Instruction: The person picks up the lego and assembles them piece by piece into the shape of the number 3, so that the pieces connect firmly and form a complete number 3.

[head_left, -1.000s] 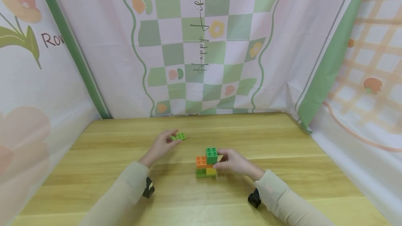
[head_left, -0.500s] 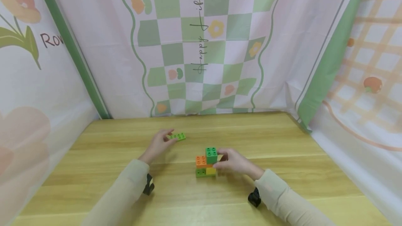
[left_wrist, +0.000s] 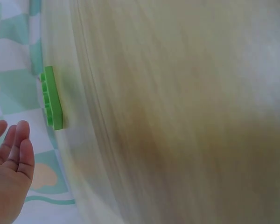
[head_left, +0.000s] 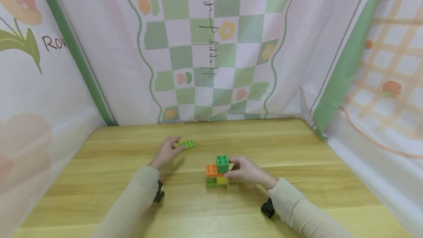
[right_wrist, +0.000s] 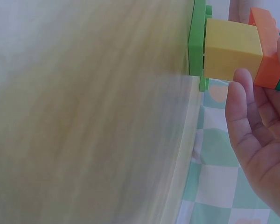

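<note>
In the head view a light-green flat toy brick point(head_left: 188, 144) with studs lies on the table, left of the middle. My left hand point(head_left: 165, 152) hovers at its left end, fingers spread and thumb near it; the left wrist view shows a gap between the fingers and the brick point(left_wrist: 53, 98). A small stack of toy bricks stands nearer to me: a green flat brick point(head_left: 210, 183) at the bottom, a yellow brick point(right_wrist: 231, 49), an orange brick point(head_left: 211, 170) and a green brick point(head_left: 222, 164) on top. My right hand point(head_left: 246, 171) holds the stack's upper right side between thumb and index finger.
The wooden table point(head_left: 185, 208) reaches back to a checkered cloth point(head_left: 228, 65) hanging behind it. Patterned curtains hang at the left and right sides. Black wrist cameras point(head_left: 268, 208) sit under both wrists.
My left hand has drawn back slightly to the left from the light-green flat brick, which stays in place. The right hand and the stack have not visibly moved.
</note>
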